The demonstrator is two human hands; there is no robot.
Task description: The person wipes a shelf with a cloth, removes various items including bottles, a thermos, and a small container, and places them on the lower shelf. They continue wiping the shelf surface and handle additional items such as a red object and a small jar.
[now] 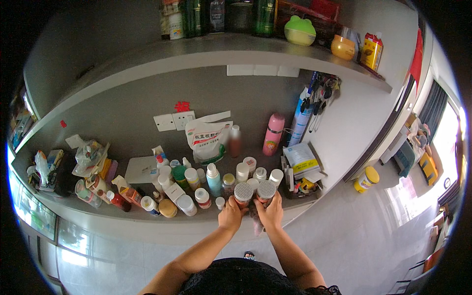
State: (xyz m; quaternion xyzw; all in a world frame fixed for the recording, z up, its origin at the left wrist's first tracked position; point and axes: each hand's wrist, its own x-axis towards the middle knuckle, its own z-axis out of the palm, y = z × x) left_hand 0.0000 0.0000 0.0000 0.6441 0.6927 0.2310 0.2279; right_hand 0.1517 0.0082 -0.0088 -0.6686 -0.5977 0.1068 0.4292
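Note:
My left hand point(231, 215) grips a jar with a white perforated lid point(243, 192) at the front edge of the grey counter point(196, 216). My right hand point(270, 212) holds a second jar with the same kind of lid point(266, 191) right beside it, and a crumpled pinkish cloth point(256, 223) hangs below that hand. Both jars stand close together, nearly touching. A small white cap point(220, 201) sits just left of my left hand.
Several bottles and jars crowd the counter behind the hands, among them a blue-white bottle point(213, 179), a pink flask point(273, 133) and a white pouch point(209, 140). A box of papers point(302, 164) stands at the right. A shelf point(246, 46) overhead carries bottles. A yellow-lidded jar point(366, 178) sits on the floor.

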